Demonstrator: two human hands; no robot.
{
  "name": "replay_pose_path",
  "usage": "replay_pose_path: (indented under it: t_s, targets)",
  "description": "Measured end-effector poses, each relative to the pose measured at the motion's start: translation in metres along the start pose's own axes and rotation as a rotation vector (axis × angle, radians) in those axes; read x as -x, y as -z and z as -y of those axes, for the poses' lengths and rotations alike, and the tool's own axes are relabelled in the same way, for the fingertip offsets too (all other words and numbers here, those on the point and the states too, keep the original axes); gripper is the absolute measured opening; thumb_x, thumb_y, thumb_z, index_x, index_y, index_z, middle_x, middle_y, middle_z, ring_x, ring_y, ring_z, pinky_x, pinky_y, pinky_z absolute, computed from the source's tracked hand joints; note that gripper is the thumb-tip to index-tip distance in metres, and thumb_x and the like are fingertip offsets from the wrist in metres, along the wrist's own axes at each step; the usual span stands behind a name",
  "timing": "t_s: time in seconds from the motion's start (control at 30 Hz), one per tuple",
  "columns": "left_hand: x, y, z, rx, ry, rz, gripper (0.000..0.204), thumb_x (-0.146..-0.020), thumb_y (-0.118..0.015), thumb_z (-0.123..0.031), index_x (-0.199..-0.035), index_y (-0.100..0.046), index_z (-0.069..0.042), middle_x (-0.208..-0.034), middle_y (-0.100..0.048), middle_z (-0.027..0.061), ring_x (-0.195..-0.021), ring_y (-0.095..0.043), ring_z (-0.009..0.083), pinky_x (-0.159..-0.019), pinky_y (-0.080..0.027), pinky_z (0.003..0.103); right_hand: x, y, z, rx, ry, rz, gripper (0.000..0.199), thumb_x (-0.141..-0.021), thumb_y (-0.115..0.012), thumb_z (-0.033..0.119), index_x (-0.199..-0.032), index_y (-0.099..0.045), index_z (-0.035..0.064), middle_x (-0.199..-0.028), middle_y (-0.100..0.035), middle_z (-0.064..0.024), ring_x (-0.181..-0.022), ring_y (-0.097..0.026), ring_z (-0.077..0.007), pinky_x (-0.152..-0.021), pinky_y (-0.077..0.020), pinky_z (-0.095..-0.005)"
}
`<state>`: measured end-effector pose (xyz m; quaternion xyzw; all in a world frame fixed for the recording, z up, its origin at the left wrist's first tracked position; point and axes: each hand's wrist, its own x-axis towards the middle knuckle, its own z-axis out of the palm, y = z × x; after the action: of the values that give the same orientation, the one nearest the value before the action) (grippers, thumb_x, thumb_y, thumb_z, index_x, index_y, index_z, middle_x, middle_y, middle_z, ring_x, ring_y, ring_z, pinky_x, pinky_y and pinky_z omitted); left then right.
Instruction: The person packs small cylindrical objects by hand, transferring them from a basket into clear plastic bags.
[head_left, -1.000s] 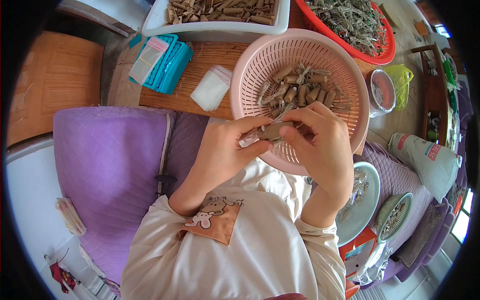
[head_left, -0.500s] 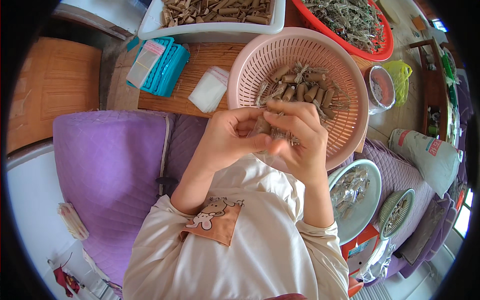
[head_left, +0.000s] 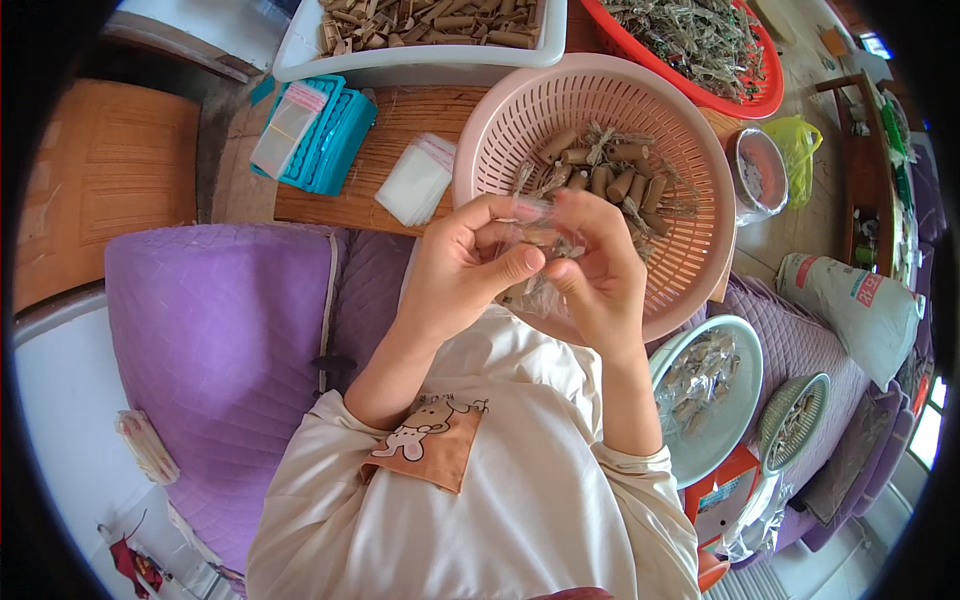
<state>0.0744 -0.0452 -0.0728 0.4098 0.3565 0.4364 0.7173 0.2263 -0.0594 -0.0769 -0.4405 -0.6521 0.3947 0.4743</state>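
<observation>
Both hands meet over the near rim of a pink slotted basket [head_left: 490, 130]. My left hand [head_left: 455, 270] pinches a small clear plastic bag [head_left: 540, 236], its thumb lying along the near side. On the other side of that bag, my right hand [head_left: 612, 275] grips with thumb and bent fingers, partly smeared by motion. Something brownish shows through the film, but its shape is unclear. In the basket, behind the fingers, lie several short brown tubes [head_left: 620, 186] and dry, stringy plant-like bundles [head_left: 598, 142].
Left of the basket are a stack of clear bags [head_left: 418, 180] and a turquoise tray [head_left: 345, 140]. Behind stand a white bin of brown pieces [head_left: 430, 65] and a red basket [head_left: 765, 95]. A pale green basin [head_left: 735, 420] with wrapped pieces sits right, beside a smaller green basket [head_left: 815, 425].
A brown tube that showed between my hands is now mostly hidden. The bag has come up between the fingers, and my right fingers have shifted around it.
</observation>
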Motion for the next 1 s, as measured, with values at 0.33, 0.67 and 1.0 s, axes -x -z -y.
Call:
replay_pose_path:
  t_s: [0.33, 0.67, 1.0]
  targets:
    - [-0.004, -0.008, 0.006, -0.547, -0.543, -0.302, 0.039, -0.071, -0.071, -0.015, -0.104, -0.054, -0.002, -0.101, -0.059, 0.0104, -0.089, -0.058, 0.0177, -0.068, -0.048, 0.025, 0.008, -0.011, 0.002, -0.122, -0.33, -0.168, 0.022, -0.089, -0.05, 0.015, -0.102, -0.059, -0.0003, -0.066, -0.06, -0.005, -0.055, -0.047, -0.0054, -0.05, -0.04, -0.0218]
    - [-0.013, -0.006, -0.014, -1.222, -0.995, -0.096, 0.022, -0.062, -0.066, -0.003, -0.084, -0.063, -0.004, -0.094, -0.06, 0.0053, -0.086, -0.058, 0.0222, -0.069, -0.05, 0.031, 0.003, -0.005, 0.022, 0.27, -0.099, -0.081, 0.022, -0.077, -0.056, 0.001, -0.099, -0.059, -0.0007, -0.077, -0.061, -0.0149, -0.063, -0.06, -0.0268, -0.055, -0.0474, -0.0292]
    - [-0.041, 0.037, -0.021, -0.699, -0.617, -0.563, 0.01, -0.076, -0.051, 0.006, -0.079, -0.056, -0.002, -0.087, -0.063, 0.0081, -0.059, -0.051, 0.005, -0.05, -0.04, 0.018, 0.009, 0.006, 0.034, 0.323, -0.067, -0.054, 0.023, -0.074, -0.055, -0.003, -0.096, -0.06, 0.0001, -0.076, -0.06, -0.0124, -0.065, -0.058, -0.0232, -0.058, -0.0467, -0.0295]
